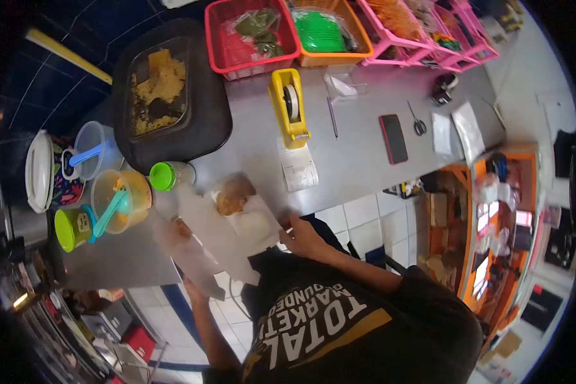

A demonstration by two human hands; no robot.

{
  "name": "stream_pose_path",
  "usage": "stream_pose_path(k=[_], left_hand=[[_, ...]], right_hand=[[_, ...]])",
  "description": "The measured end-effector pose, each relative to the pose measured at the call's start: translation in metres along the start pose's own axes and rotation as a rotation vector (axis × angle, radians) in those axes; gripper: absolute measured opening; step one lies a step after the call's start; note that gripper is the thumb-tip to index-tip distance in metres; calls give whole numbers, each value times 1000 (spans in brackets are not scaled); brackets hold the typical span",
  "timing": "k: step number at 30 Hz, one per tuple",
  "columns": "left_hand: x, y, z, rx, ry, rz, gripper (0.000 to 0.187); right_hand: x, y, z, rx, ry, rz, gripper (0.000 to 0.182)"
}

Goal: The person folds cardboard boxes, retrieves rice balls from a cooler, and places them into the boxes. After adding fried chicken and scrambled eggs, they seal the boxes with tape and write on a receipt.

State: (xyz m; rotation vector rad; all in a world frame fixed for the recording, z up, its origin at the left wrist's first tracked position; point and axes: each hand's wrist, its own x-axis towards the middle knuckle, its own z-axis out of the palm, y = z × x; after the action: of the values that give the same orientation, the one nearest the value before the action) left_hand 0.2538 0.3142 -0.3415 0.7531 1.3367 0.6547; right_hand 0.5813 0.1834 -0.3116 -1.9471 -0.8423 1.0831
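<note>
My right hand (297, 237) clamped on the carton (205, 224) | my left hand (195, 292) by its flap, grip hidden, can't tell | 2 sides, likely to steady the food (233, 196)

At left I count two tubs (132, 214) and two green-lidded jars (179, 176); upper centre, one tape dispenser (279, 89); right, one phone (393, 139).

Dark phone (393, 139) with red edges on the tabletop (349, 169), scissors (417, 120) near it, slim pen (333, 118), orange shelving (466, 217)
</note>
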Motion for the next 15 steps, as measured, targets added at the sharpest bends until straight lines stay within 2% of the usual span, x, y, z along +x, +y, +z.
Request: stream_pose_path(k=[2, 3, 5, 6, 8, 9, 11, 12, 15], left_hand=[[19, -71, -31, 79, -37, 123, 37], [7, -61, -18, 76, -22, 129, 37], [-19, -28, 21, 620, -177, 209, 38], [-17, -35, 26, 610, -179, 221, 38], [-6, -50, 35, -132, -190, -10, 41], [0, -44, 45, -137, -209, 0, 41], [8, -29, 58, 147, -183, 52, 45], [34, -41, 35, 387, -197, 275, 33], [56, -13, 45, 510, -240, 238, 44]], right_hand=[[-1, 1, -26, -80, -99, 6, 30], [-1, 5, -35, -79, -112, -4, 30], [-5, 13, -53, -96, -210, 102, 32], [-8, 16, -60, -96, -213, 59, 34], [-12, 31, -64, -126, -219, 68, 35], [-11, 29, -68, -147, -235, 91, 36], [-6, 25, -75, -139, -272, 142, 40], [-5, 24, -76, -151, -283, 113, 41], [9, 16, -72, -149, -273, 72, 40]])
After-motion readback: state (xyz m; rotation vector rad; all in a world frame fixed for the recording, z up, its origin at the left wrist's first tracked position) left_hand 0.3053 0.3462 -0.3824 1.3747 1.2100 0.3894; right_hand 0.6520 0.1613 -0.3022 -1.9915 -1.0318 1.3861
